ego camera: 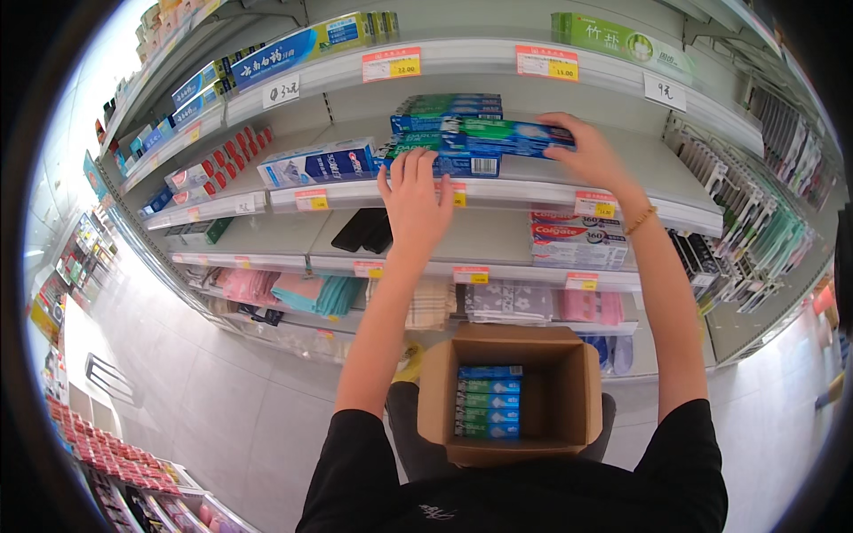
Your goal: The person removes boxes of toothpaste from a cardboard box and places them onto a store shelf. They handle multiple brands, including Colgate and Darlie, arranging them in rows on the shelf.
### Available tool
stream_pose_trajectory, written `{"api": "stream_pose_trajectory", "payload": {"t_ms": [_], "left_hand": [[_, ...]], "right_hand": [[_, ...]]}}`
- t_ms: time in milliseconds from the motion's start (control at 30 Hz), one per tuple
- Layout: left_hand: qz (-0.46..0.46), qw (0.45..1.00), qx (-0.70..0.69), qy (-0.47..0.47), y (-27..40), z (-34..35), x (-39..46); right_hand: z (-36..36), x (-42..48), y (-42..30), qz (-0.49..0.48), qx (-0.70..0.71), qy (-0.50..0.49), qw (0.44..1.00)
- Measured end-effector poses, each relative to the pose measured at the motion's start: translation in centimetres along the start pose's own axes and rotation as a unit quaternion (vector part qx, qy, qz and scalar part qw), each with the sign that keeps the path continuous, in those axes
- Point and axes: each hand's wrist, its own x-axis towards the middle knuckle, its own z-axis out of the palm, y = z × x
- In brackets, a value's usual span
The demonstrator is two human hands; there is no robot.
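My right hand [590, 153] grips the right end of a blue-green Darlie toothpaste box [516, 136], thumb below and fingers above. That box lies over a stack of matching Darlie boxes [474, 164] on the middle shelf [573, 184]. At the stack's left front, my left hand [418, 193] rests its fingertips on the boxes, thumb spread apart. Before my body, an open cardboard carton [560, 386] contains several more Darlie boxes [490, 403] along its left side.
A Crest toothpaste box [320, 162] sits left of the stack. Below are a black phone-like object [360, 230], Colgate boxes [576, 236] and folded towels [316, 293]. Hanging packs [753, 200] line the right side. More toothpaste boxes [626, 43] occupy the upper shelf.
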Motion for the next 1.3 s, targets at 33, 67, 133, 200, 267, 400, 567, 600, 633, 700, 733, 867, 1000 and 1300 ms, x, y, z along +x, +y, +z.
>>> {"api": "stream_pose_trajectory", "payload": {"t_ms": [33,67,133,200,267,400,567,600,633,700,733,867,1000,1300], "left_hand": [[0.003,1.0,-0.003,0.002,0.1,0.1,0.0],[0.006,1.0,-0.006,0.004,0.1,0.2,0.0],[0.0,1.0,-0.009,0.004,0.1,0.3,0.0],[-0.001,1.0,-0.008,0.011,-0.2,0.3,0.1],[-0.004,1.0,-0.008,0.017,0.0,0.7,0.0],[0.005,1.0,0.006,0.025,0.1,0.6,0.1],[0.005,1.0,-0.001,0.01,-0.4,0.8,0.0],[0.005,1.0,0.005,0.008,-0.5,0.5,-0.1],[0.005,1.0,0.005,0.009,-0.3,0.5,-0.1],[0.01,1.0,0.012,0.004,-0.3,0.3,-0.1],[0.014,1.0,0.022,0.002,-0.3,0.2,-0.1],[0.015,1.0,0.026,-0.007,-0.2,0.0,-0.1],[0.016,0.999,0.038,-0.019,0.1,-0.2,0.0],[0.014,0.993,-0.118,0.009,4.0,-1.3,-4.3]], "right_hand": [[-0.7,-0.8,0.4,0.005,0.01,0.011,1.0],[-1.3,-1.6,0.8,0.011,0.019,0.023,0.999],[-2.1,-2.8,1.2,0.023,0.017,0.045,0.999],[-1.9,-3.3,1.2,0.033,-0.006,0.061,0.998],[-1.9,-3.6,1.3,0.015,-0.002,0.079,0.997],[-1.5,-2.8,1.2,-0.022,0.008,0.105,0.994],[0.0,0.5,-0.1,-0.065,-0.022,0.072,0.995],[1.0,1.3,-1.0,-0.065,-0.022,0.064,0.996],[1.6,2.2,-0.9,-0.069,-0.027,0.048,0.996],[3.3,4.5,0.0,-0.078,-0.033,0.017,0.996],[4.1,5.3,-0.1,-0.083,-0.037,0.021,0.996],[6.3,7.7,-0.3,-0.07,-0.042,0.026,0.996],[8.3,7.6,-0.3,-0.094,-0.214,0.125,0.964],[5.5,-7.4,-4.2,0.052,0.117,0.274,0.953]]}}
